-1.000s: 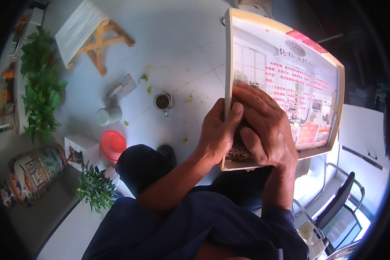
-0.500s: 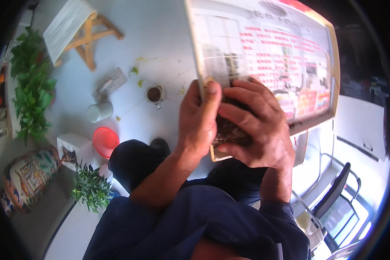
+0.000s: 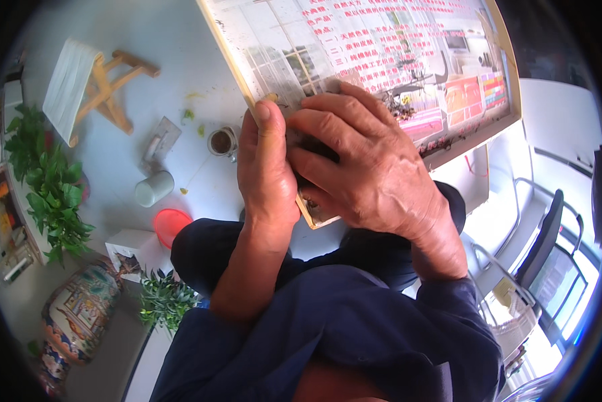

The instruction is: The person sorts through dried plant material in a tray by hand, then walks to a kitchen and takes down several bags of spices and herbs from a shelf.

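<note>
A shallow wooden-framed tray (image 3: 274,40) with a printed sheet for a bottom slopes in front of me above my lap. My left hand (image 3: 269,174) wraps round its left rim near the close corner, thumb on top. Inside that corner my right hand (image 3: 374,161) is curled over dark crumbly plant matter (image 3: 314,146), fingers bent toward the left hand. Most of the matter is hidden under the palm. Loose dark bits (image 3: 403,107) lie scattered on the sheet and along the close rim.
On the floor to the left are a folding wooden stool (image 3: 100,87), a trowel (image 3: 159,144), a jar of brown matter (image 3: 222,141), a pale cylinder (image 3: 155,189) and a red bucket (image 3: 172,226). Potted plants (image 3: 56,201) and a painted vase (image 3: 83,308) stand farther left. A chair (image 3: 549,268) is at right.
The tray and both hands have shifted left and up in view. My right hand has slid closer over the matter, covering more of it. The bits on the sheet now show clearly.
</note>
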